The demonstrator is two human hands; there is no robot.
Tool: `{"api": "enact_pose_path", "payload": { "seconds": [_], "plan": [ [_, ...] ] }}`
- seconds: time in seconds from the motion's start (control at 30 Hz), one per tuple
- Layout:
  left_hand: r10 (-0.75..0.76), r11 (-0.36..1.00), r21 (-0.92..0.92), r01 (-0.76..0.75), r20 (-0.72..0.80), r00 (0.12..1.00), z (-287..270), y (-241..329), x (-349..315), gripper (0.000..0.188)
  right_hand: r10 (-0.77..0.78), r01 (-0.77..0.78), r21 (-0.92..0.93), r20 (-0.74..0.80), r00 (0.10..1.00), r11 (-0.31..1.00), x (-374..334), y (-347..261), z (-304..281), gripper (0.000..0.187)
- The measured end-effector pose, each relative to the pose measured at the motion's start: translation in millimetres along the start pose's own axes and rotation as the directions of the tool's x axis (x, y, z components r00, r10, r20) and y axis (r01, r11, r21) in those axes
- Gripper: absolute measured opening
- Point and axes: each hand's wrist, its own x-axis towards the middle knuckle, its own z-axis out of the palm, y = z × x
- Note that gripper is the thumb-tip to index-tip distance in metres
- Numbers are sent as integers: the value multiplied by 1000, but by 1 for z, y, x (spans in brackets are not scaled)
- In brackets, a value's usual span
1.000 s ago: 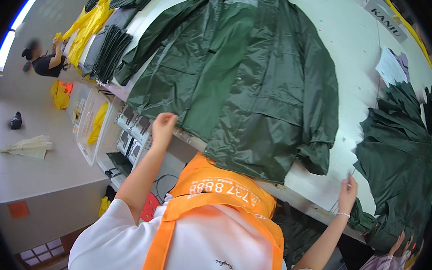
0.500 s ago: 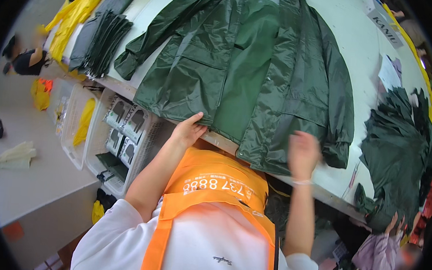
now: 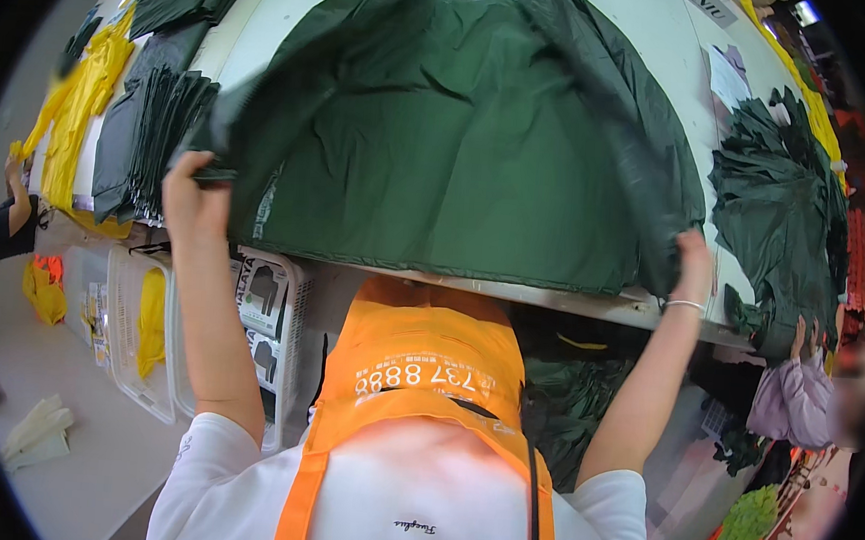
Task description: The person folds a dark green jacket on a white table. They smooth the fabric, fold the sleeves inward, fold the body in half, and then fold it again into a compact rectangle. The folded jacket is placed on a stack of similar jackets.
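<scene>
A dark green rain jacket [image 3: 450, 161] lies spread on the white table, its front panels drawn apart so that the plain green inside of the back shows. My left hand [image 3: 197, 193] is closed on the edge of the left front panel, out beyond the hem. On the other side my right hand [image 3: 691, 268] grips the right front panel near its lower corner. Both panels are smeared by motion. The hem of the back runs along the table's near edge. The collar end lies far from me, with a pale patch at the neck.
Folded dark garments [image 3: 166, 141] and yellow ones [image 3: 88, 110] lie on the left. A heap of dark green garments [image 3: 778, 204] is at the right. White baskets [image 3: 293, 331] with packages stand below the table's left. Other people work at both sides.
Both hands have taken hold of the front panels and swung them outward. The jacket, nearly closed before, now lies wide apart. My left hand moved left and up, my right hand to the right.
</scene>
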Motion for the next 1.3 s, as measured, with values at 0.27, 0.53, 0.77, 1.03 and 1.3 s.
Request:
{"api": "enact_pose_path", "payload": {
  "seconds": [0.27,0.53,0.77,1.03,1.3],
  "plan": [
    [-752,656,86,750,-8,659,21,-182,-113,25,20,-166,195,588,808,967,-135,-39,152,22],
    [-883,431,531,730,79,464,19,-251,-121,31,82,-33,-178,278,957,984,-180,-2,204,46],
    [-858,481,552,681,136,496,29,-260,-131,36,56,29,-459,171,984,888,-158,28,163,31],
    [-800,431,731,530,37,599,22,-278,-128,43,-198,317,-464,288,937,827,-199,9,181,29],
    [-798,463,760,456,134,588,27,-266,-129,51,503,-748,345,574,646,567,-196,29,168,19]
  ]
}}
